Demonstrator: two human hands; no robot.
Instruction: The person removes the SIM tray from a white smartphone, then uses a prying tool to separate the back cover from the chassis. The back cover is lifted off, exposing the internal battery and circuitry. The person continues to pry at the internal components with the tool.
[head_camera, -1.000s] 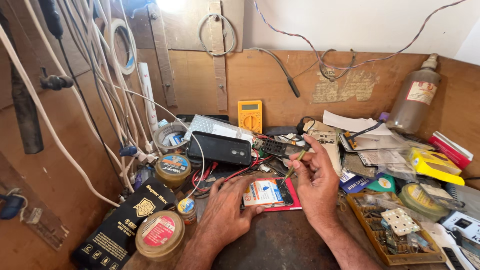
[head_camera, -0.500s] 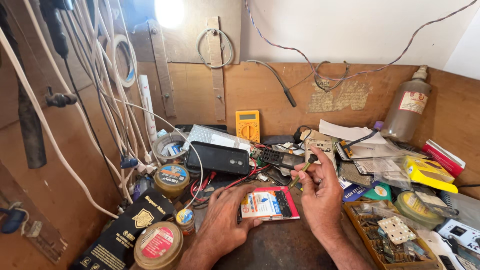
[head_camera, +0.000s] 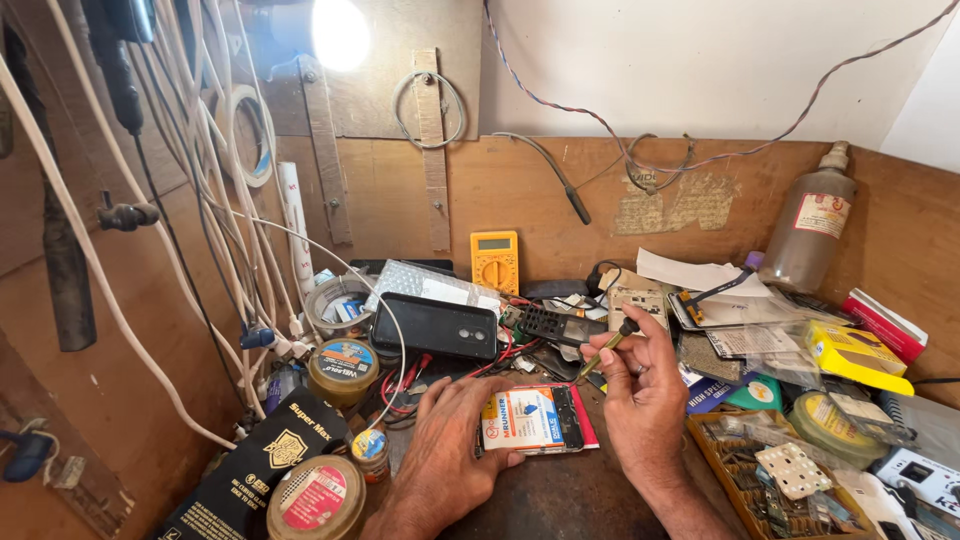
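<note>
My left hand (head_camera: 447, 445) lies flat on the workbench, its fingers steadying a small phone (head_camera: 538, 419) that lies flat with a red edge and a paper label across it. Just right of the phone, my right hand (head_camera: 643, 392) is raised and pinches a thin screwdriver (head_camera: 606, 346) with a dark tip, angled up and to the right. A black phone (head_camera: 436, 326) lies face down behind my left hand, beside red wires.
A yellow multimeter (head_camera: 495, 261) leans on the back wall. Round tins (head_camera: 341, 365) and a black box (head_camera: 260, 464) sit at left under hanging white cables. A brown bottle (head_camera: 811, 229), a yellow box (head_camera: 853, 353) and a parts tray (head_camera: 775, 481) crowd the right.
My right hand has lifted slightly with the screwdriver. The view has tilted upward, and my left hand keeps holding the small phone.
</note>
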